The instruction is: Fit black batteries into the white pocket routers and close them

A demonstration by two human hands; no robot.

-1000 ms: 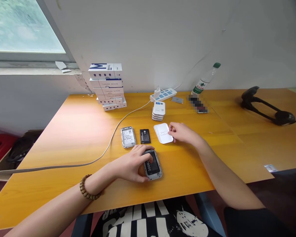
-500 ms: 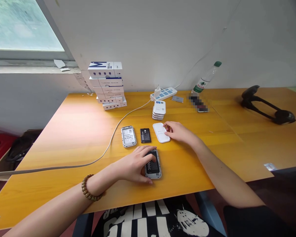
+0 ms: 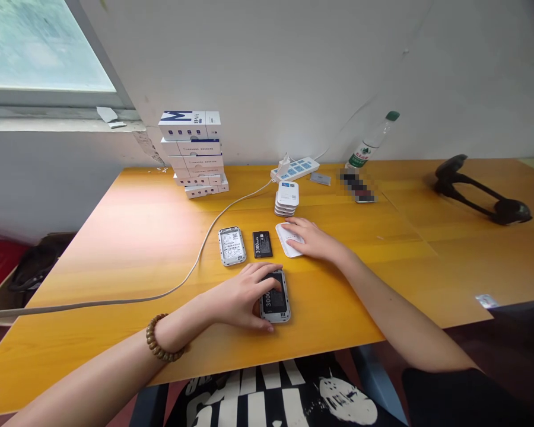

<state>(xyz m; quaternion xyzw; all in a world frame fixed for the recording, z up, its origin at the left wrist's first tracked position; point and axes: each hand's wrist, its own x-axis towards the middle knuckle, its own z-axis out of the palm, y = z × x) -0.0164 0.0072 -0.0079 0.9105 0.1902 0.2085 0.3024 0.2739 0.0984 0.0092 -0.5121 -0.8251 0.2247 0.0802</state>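
Observation:
My left hand [image 3: 244,296] is curled around an opened pocket Wi-Fi router [image 3: 281,315] near the table's front edge. The thumb lies along its near side, and a finger rests on the black 3000 mAh battery seated in it. My right hand [image 3: 314,238] lies over a white back cover [image 3: 289,249], fingers stretched and apart from the thumb, touching it; the cover is partly hidden and flat on the table. To its left is a loose black battery [image 3: 262,244]. Beyond that sits a second opened router [image 3: 232,246], its label showing and its battery slot bare.
Several white routers [image 3: 288,194] are stacked behind the cover. White boxes [image 3: 190,127] are piled at the back left. A power strip [image 3: 298,169], cable [image 3: 191,270], card [image 3: 320,178], phone [image 3: 365,196], water bottle [image 3: 368,145] and black stand [image 3: 471,184] are also on the table.
My right hand has slid left from the cover's right edge, so its fingers now lie across the cover. The left hand and the router under it are essentially still.

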